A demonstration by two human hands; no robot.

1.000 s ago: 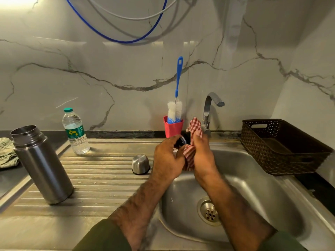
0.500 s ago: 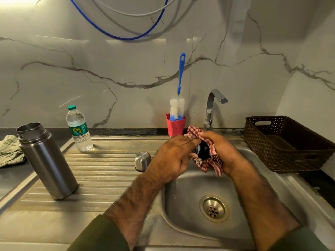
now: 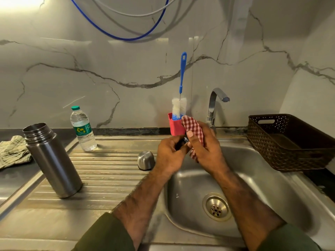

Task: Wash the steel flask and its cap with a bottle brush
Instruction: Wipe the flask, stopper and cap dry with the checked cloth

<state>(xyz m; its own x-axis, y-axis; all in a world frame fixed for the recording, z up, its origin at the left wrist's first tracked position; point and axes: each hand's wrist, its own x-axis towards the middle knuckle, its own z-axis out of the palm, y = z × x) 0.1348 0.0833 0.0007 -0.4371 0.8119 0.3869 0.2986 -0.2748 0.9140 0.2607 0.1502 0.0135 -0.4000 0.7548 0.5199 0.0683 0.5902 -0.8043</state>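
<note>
L hand point(image 3: 169, 153) grips black cap point(image 3: 182, 143), R hand point(image 3: 205, 149) presses cloth point(image 3: 193, 130) on it

Steel flask point(image 3: 52, 160): open-mouthed, upright, on ribbed drainboard at left. Steel cap point(image 3: 146, 160): domed, mouth-down on drainboard just beside sink basin. Bottle brush point(image 3: 181, 91): blue handle up, white bristles down in red cup against wall. Small dark stopper point(image 3: 182, 143): mostly hidden between hands.

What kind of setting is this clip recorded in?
Most likely a home kitchen: a steel sink with a ribbed drainboard, a tap against a marble-look wall, and a bottle brush standing in a red cup.
</note>
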